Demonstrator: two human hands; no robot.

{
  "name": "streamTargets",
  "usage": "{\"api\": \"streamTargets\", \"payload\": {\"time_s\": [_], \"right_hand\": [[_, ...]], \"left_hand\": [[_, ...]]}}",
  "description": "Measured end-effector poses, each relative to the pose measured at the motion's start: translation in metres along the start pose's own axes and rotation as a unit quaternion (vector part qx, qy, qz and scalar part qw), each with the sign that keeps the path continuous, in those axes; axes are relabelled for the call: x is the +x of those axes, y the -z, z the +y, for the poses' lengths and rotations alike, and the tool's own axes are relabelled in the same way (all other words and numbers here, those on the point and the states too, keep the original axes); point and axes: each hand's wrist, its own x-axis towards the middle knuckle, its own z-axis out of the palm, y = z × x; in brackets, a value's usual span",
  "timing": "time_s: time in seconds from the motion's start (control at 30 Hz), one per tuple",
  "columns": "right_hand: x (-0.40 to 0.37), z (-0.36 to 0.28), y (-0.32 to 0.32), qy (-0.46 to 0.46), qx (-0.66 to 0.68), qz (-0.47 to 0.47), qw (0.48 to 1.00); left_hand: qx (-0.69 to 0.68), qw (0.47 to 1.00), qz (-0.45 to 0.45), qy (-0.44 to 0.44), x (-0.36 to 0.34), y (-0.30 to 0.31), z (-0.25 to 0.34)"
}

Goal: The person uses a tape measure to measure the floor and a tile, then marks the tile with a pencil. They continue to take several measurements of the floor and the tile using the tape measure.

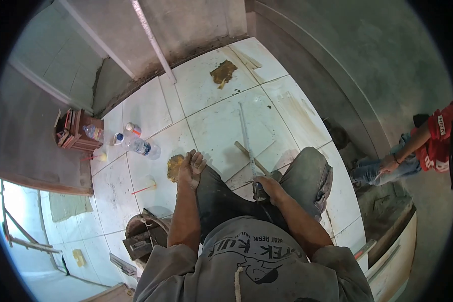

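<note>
Head cam: I read left hand [191,167] slack-open on knee [214,190] to steady the squat, right hand [268,186] fisted round wooden-handled tool [246,154] over floor tiles [216,126].

Indoor building site: a room with tiling work under way. Large white floor tiles [221,126] cover the ground, smeared with brown mortar patches [223,72]. The walls [377,60] are bare grey cement render. A long metal straightedge [153,43] leans against one. A dirty bucket [143,232] and a trowel [122,263] sit on the floor; plastic water bottles [141,146] lie farther off.
</note>
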Motion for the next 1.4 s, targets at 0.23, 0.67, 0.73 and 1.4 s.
{"api": "streamTargets", "payload": {"time_s": [0.23,0.67,0.73,1.4], "right_hand": [[0.005,0.002,0.001,0.007,-0.001,-0.015,1.0],[0.001,0.001,0.002,-0.018,0.009,-0.021,1.0],[0.003,0.003,0.004,-0.017,0.009,-0.023,1.0],[-0.008,-0.009,-0.014,-0.021,0.008,-0.044,0.999]], "left_hand": [[-0.002,1.0,-0.017,-0.007,0.001,0.006,-0.003],[-0.023,1.0,-0.001,0.004,-0.001,-0.004,-0.003],[-0.01,1.0,-0.006,0.006,0.0,-0.004,-0.003],[-0.058,0.998,-0.037,0.001,-0.014,0.004,0.008]]}}
